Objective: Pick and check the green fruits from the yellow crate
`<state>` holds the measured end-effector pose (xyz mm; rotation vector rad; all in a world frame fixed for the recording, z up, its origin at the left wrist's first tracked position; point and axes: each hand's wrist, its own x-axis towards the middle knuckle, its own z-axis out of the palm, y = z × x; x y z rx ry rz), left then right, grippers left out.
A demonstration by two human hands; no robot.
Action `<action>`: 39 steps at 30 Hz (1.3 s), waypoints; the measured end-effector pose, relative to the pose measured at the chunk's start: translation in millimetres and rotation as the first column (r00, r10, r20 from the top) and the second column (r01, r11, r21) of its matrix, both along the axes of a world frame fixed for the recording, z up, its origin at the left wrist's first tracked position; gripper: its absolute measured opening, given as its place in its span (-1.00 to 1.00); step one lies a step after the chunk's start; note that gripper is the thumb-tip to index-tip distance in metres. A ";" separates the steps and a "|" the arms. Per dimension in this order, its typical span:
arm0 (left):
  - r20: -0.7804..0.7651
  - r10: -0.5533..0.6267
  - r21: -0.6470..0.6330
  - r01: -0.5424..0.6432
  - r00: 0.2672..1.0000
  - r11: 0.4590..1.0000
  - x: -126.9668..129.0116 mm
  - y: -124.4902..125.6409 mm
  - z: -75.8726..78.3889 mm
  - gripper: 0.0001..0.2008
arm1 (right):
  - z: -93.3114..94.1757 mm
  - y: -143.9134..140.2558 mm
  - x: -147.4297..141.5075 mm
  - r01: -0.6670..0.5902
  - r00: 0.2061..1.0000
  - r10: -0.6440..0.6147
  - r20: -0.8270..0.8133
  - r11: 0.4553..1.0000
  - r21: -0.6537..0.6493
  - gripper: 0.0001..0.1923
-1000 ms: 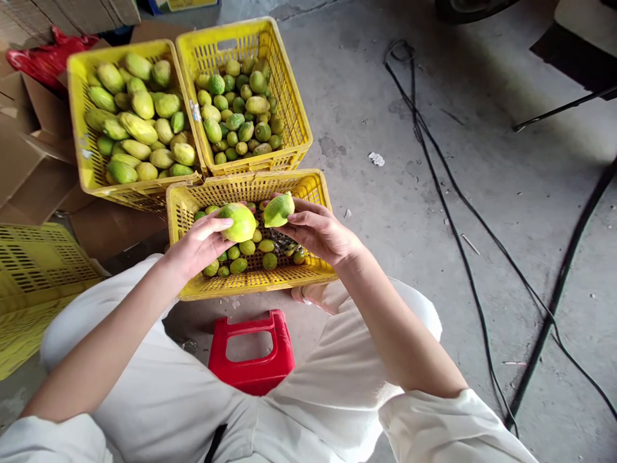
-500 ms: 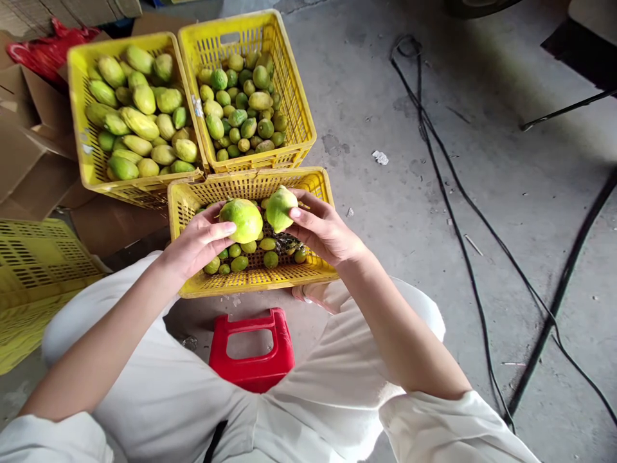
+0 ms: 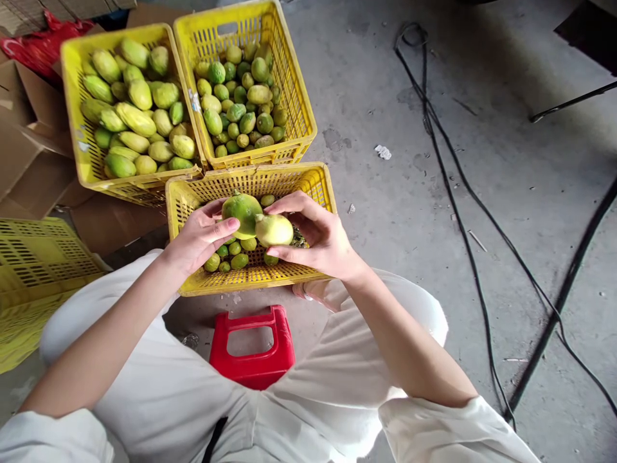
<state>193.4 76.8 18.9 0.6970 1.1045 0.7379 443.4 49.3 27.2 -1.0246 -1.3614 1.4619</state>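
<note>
My left hand [image 3: 205, 235] grips a round green-yellow lemon [image 3: 240, 211], thumb in front. A smaller, paler yellow lemon [image 3: 277, 231] is between the thumb and fingers of my right hand [image 3: 322, 235]. The two fruits appear to meet or overlap; I cannot tell if they touch. Both are held above a yellow plastic crate [image 3: 250, 283]. In that crate lie several small green fruits [image 3: 238, 261] and some dark bits, partly hidden by my hands.
Behind stand two yellow crates, the left one [image 3: 126, 183] with larger long fruits, the right one [image 3: 301, 106] with smaller ones. Another yellow crate [image 3: 43, 257] is at the left. A red stool [image 3: 253, 370] sits between my legs. Black cables [image 3: 463, 212] cross the floor at right.
My right hand has turned its lemon from upright to sideways and brought it lower, against or in front of the left one. The left lemon has been turned slightly, showing a greener side.
</note>
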 end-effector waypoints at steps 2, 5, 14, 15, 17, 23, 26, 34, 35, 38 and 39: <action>-0.025 -0.002 0.022 0.003 1.000 1.000 0.3 -0.2 -2.1 -0.33 | -1.3 0.8 1.3 0.017 0.999 -0.019 0.042 0.999 0.049 -0.44; -0.053 -0.026 0.027 0.028 0.998 0.999 1.1 -1.7 -2.4 -0.35 | -5.2 2.8 3.9 0.107 0.990 -0.110 0.092 0.994 0.035 -0.44; 0.019 0.038 -0.091 -0.037 0.999 0.995 3.7 -3.8 -1.9 -0.53 | -33.5 7.9 9.7 0.321 0.946 -0.320 0.052 0.905 -0.279 -0.24; 0.030 0.064 -0.104 -0.060 0.998 0.993 4.0 -3.9 -2.3 -0.59 | -33.8 8.0 9.7 0.308 0.947 -0.320 0.018 0.893 -0.327 -0.28; 0.043 0.118 -0.136 -0.111 0.992 0.984 5.3 -4.4 -2.3 -0.69 | -32.2 8.2 9.5 0.268 0.947 -0.317 -0.052 0.869 -0.417 -0.41; 0.035 0.127 -0.158 -0.119 0.991 0.980 9.6 -5.6 2.2 -0.66 | -25.2 9.0 9.2 0.162 0.936 -0.302 -0.181 0.826 -0.539 -0.51; 0.039 0.088 -0.129 -0.082 0.995 0.988 8.8 -5.7 1.4 -0.62 | -23.3 8.0 8.5 0.157 0.932 -0.304 -0.198 0.830 -0.535 -0.46; -0.001 0.052 -0.094 -0.051 0.999 0.994 8.1 -6.3 -4.6 -0.51 | -22.2 9.4 6.8 0.143 0.936 -0.306 -0.172 0.780 -0.609 -0.67; -0.001 0.048 -0.096 -0.048 0.999 0.994 8.7 -6.4 -4.6 -0.51 | -22.6 9.8 7.3 0.150 0.939 -0.306 -0.156 0.773 -0.616 -0.68; 0.011 0.053 -0.101 -0.051 0.999 0.994 9.8 -6.5 -4.5 -0.53 | -23.5 10.5 8.3 0.159 0.947 -0.297 -0.122 0.764 -0.625 -0.70; 0.020 0.059 -0.106 -0.056 0.998 0.993 10.0 -6.5 -4.6 -0.54 | -23.7 10.4 8.3 0.160 0.947 -0.297 -0.120 0.763 -0.626 -0.69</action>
